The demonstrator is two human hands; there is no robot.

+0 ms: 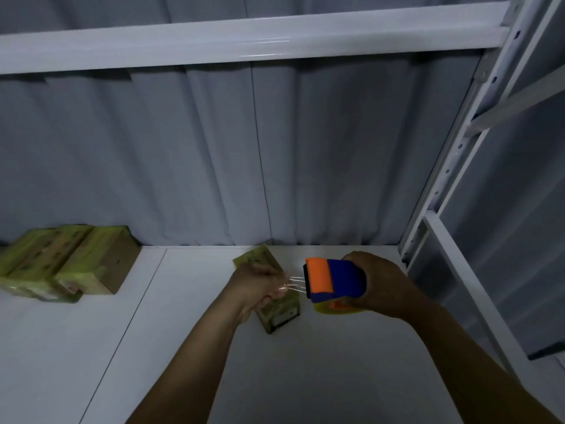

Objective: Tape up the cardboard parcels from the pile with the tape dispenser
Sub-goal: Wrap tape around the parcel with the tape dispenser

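We risk a fold here
Our left hand (256, 283) pinches the tape (296, 283); our right hand (385, 286), at 3 o'clock, grips the tape dispenser (334, 283). Slack could fold it before the cardboard parcel (279, 313).

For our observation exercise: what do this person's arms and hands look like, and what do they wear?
The left arm and right arm are bare to the frame's edge, no sleeves. The left hand and right hand have no gloves; no watch, ring or bracelet shows, though dim light could hide small marks.
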